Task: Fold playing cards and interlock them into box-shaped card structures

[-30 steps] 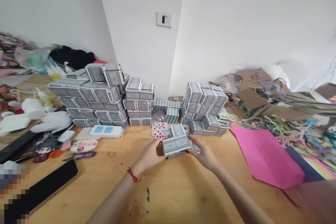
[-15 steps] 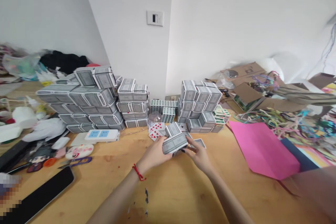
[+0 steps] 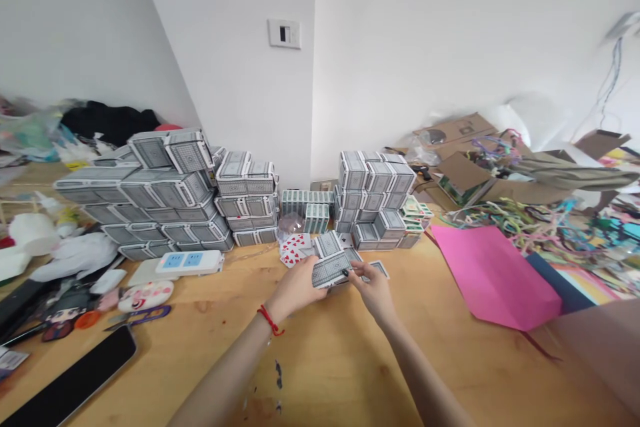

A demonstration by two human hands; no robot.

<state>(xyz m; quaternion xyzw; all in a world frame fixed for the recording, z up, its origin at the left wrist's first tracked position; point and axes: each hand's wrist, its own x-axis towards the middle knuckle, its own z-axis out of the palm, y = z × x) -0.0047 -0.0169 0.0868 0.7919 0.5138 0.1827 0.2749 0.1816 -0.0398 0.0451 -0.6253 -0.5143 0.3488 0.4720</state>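
A grey patterned card block (image 3: 332, 269) is at the middle of the wooden table, with my left hand (image 3: 299, 282) wrapped round its left end. My right hand (image 3: 369, 285) touches the block's right end with bent fingers; whether it grips anything is unclear. Directly behind is another grey card block (image 3: 328, 245). Red-heart playing cards (image 3: 295, 250) lie face up to its left, and a loose card (image 3: 379, 269) lies beyond my right hand. Grey card blocks are stacked at the left (image 3: 165, 190), centre left (image 3: 247, 203) and right (image 3: 367, 187).
Green-edged card packs (image 3: 317, 217) stand between the stacks. A white power strip (image 3: 190, 262), a black phone (image 3: 75, 373) and a purple cutter (image 3: 150, 313) lie at the left. To the right are a pink sheet (image 3: 495, 273), tangled cords (image 3: 545, 227) and open cardboard boxes (image 3: 463, 177).
My right hand's fingers have moved up onto the right end of the held block, which now lies flatter. The view has shifted slightly.
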